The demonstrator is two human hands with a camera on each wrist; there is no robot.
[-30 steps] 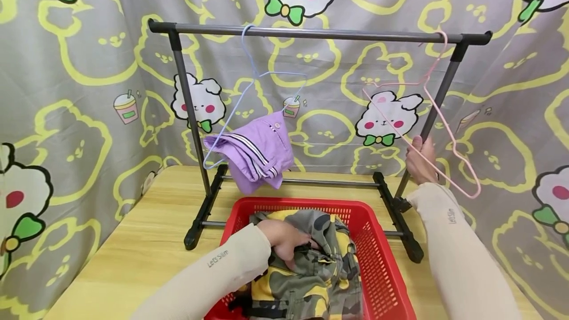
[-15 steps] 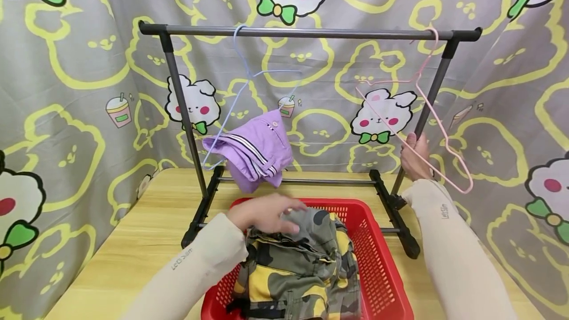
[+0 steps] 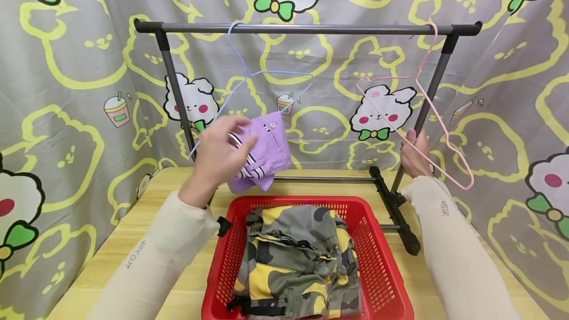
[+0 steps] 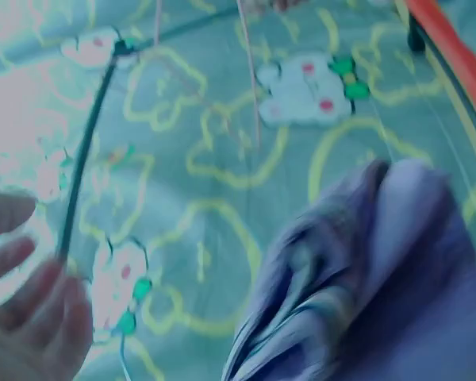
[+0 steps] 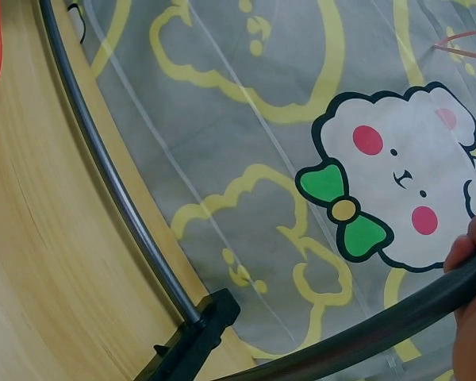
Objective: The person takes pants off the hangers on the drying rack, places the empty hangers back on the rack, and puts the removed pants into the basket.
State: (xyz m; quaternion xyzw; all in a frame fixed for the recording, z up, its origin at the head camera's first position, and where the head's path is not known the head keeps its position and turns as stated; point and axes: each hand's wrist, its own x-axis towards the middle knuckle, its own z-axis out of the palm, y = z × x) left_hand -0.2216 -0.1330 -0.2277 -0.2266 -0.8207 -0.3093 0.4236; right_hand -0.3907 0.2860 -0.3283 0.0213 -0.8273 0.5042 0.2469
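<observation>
My left hand [image 3: 218,154] is raised beside the purple pants [image 3: 272,144], its fingers loosely bent. The left wrist view has the fingers [image 4: 44,302] at the left and the purple pants [image 4: 436,270] at the right, with a gap between them. The pants, with a striped band and a button, are folded over the bottom bar of a blue hanger [image 3: 235,56], partly hidden by my hand. On the right, my right hand [image 3: 414,157] grips the side post [image 3: 433,98] of the clothes rack; its curled fingers and the post [image 5: 365,337] show in the right wrist view too.
A pink hanger [image 3: 437,112] hangs at the right end of the rack's top bar [image 3: 311,29]. In front, a red basket [image 3: 386,270] holds folded camouflage pants [image 3: 293,260]. The wooden table [image 3: 133,241] reaches back to a patterned curtain [image 3: 320,63].
My left hand has lifted from the camouflage pants in the basket up to the purple pants, and the blue hanger has turned slightly. My right hand keeps its grip on the post.
</observation>
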